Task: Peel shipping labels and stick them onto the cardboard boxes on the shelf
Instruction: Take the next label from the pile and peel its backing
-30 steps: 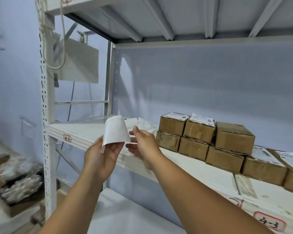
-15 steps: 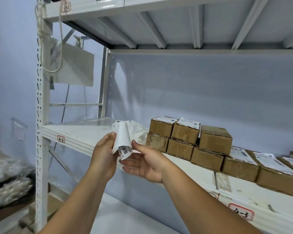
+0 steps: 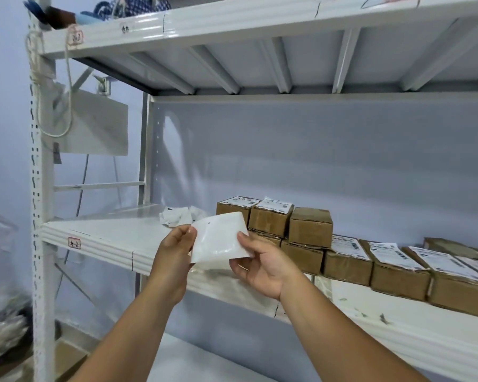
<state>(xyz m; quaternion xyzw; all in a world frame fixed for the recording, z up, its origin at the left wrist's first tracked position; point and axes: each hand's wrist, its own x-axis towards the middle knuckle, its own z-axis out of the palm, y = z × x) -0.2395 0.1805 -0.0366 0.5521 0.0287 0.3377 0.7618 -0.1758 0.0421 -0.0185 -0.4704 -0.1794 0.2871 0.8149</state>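
Both hands hold a white shipping label (image 3: 220, 238) in front of the shelf, its blank side toward me. My left hand (image 3: 174, 255) pinches its left edge and my right hand (image 3: 262, 267) pinches its right edge. Behind the label, small cardboard boxes (image 3: 271, 220) are stacked two high on the white shelf (image 3: 116, 235). One upper box (image 3: 311, 227) has a bare brown top. Others in the stack and the row of boxes to the right (image 3: 398, 271) carry printed labels.
A heap of crumpled white backing paper (image 3: 178, 216) lies on the shelf left of the boxes. A perforated upright post (image 3: 40, 188) stands at the left. An upper shelf (image 3: 232, 20) hangs overhead and a lower shelf surface (image 3: 193, 362) lies below.
The label was curled in my left hand with the barcode showing; now it is spread flat between both hands, further right and nearer the boxes. The view has tilted up.
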